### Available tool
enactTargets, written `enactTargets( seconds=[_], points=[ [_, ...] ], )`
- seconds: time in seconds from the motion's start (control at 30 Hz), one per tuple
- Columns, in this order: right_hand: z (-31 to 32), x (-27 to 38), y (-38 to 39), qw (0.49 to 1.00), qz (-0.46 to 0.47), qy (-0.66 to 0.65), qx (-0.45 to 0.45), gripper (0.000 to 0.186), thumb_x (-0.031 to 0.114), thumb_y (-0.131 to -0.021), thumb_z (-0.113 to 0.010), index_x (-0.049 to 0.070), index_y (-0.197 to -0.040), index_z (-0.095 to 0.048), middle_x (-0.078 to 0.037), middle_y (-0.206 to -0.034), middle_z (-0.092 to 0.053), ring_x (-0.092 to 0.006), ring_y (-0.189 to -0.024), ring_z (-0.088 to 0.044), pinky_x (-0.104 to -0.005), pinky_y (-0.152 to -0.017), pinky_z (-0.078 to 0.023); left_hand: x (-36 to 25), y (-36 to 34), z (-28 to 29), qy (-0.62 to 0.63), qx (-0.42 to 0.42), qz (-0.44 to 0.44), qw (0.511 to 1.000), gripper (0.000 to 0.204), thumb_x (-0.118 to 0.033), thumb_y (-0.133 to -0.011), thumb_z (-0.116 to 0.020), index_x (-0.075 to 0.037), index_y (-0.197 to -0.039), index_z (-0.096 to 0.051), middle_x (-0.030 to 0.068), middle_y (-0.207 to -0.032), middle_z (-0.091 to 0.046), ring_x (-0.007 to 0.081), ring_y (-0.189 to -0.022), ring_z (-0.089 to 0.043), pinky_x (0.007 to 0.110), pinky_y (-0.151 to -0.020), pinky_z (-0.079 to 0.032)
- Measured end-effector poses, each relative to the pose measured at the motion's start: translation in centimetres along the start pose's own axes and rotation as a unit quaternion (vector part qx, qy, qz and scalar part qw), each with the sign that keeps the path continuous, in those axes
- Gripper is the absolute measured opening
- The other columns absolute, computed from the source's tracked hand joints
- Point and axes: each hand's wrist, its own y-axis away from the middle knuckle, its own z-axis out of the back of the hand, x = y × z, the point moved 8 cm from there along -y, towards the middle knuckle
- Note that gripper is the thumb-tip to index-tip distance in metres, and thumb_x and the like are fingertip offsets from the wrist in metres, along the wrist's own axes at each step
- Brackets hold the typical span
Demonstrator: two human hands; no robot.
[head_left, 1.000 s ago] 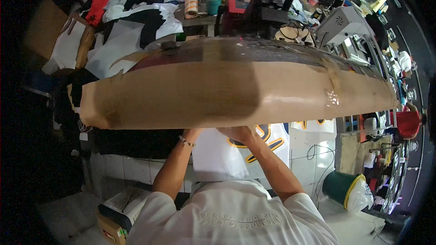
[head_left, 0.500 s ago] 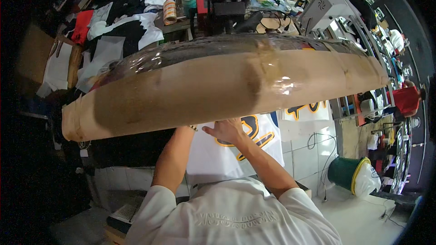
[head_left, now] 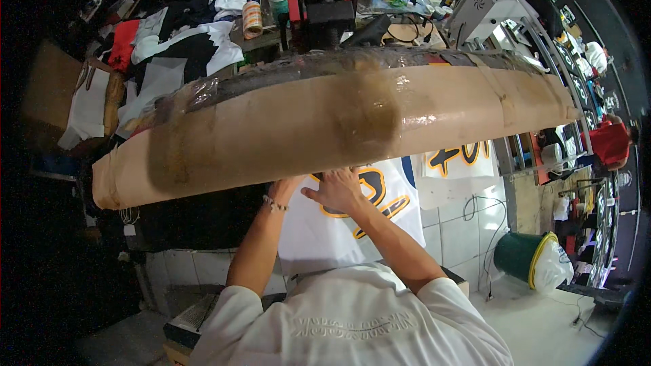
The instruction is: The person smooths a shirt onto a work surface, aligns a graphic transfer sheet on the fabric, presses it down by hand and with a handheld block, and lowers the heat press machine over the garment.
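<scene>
A white jersey [head_left: 308,237] with dark, orange-edged lettering lies in front of me, its far part hidden under a long slab [head_left: 271,129] covered in brown sheet and clear tape. My right hand [head_left: 339,190] rests on the jersey at the slab's near edge, thumb spread, fingertips partly covered by the slab. My left hand [head_left: 288,186], a beaded bracelet [head_left: 274,205] at its wrist, reaches under the same edge; its fingers are hidden. Right of the jersey lies another white printed piece [head_left: 460,166] with similar lettering.
A dark press column [head_left: 327,7] rises behind the slab. Cloth and a cardboard box [head_left: 51,95] fill the left side. At the right are a green bucket [head_left: 521,257] with a plastic bag, a loose cable [head_left: 485,217], a metal rack and a person in red [head_left: 608,142].
My left hand has drawn slightly back toward me, showing more of the wrist and bracelet. My right hand stays on the jersey. The view has shifted slightly.
</scene>
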Motion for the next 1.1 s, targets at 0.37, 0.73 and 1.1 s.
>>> enactTargets(
  seconds=[0.37, 0.73, 1.1],
  points=[
    [3.7, -1.8, 0.3, 0.999, 0.016, -0.043, 0.005, 0.08, 0.048, -0.084, -0.074, 0.001, -0.144, -0.048, -0.02, -0.154, -0.043, -0.037, -0.149, -0.033, -0.0612, -0.113, -0.028, -3.1, 2.7, 1.7, 0.003, -0.002, -0.019, 1.0, 0.05, -0.041, -0.095, -0.07, -0.011, -0.136, -0.065, 0.0158, -0.14, -0.059, 0.0413, -0.131, -0.05, 0.055, -0.111, -0.037],
    [3.1, -2.5, 0.8, 1.0, 0.019, -0.021, -0.011, 0.083, 0.054, -0.088, -0.07, 0.0, -0.147, -0.048, -0.021, -0.16, -0.04, -0.0394, -0.15, -0.034, -0.0607, -0.116, -0.027, -3.2, 3.0, 1.0, -0.034, -0.027, -0.05, 0.998, 0.052, -0.038, -0.088, -0.077, -0.011, -0.132, -0.066, 0.014, -0.135, -0.059, 0.038, -0.119, -0.054, 0.051, -0.104, -0.042],
    [3.5, -2.5, 0.9, 0.997, 0.036, -0.024, -0.06, 0.082, 0.055, -0.09, -0.065, -0.001, -0.147, -0.049, -0.02, -0.161, -0.039, -0.0374, -0.15, -0.035, -0.0576, -0.118, -0.026, -4.7, 2.4, 2.3, -0.069, -0.064, -0.105, 0.99, 0.048, -0.033, -0.088, -0.078, -0.008, -0.127, -0.066, 0.0116, -0.134, -0.058, 0.0344, -0.12, -0.054, 0.05, -0.103, -0.043]
  ],
)
